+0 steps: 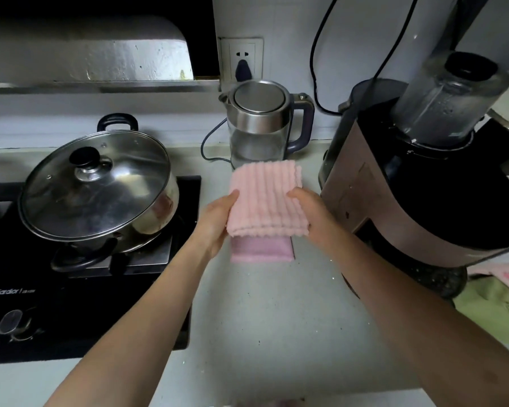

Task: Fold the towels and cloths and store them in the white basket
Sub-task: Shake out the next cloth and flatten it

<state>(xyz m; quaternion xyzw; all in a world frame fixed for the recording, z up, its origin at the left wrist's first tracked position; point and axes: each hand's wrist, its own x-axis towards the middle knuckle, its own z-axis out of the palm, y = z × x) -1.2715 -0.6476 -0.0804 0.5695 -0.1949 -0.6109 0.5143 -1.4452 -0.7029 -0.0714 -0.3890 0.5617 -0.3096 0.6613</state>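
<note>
A folded light-pink ribbed cloth is held above the counter between both hands. My left hand grips its left edge, thumb on top. My right hand grips its right edge, thumb on top too. Directly below it, a folded mauve-pink cloth lies flat on the grey counter, mostly covered from view by the held cloth. At the far right, behind the blender base, a loose green cloth and a pale pink cloth lie in a heap. The white basket is not in view.
A lidded steel pot sits on the black gas hob at left. A glass electric kettle stands behind the cloths. A large blender crowds the right side, its cord running up the wall.
</note>
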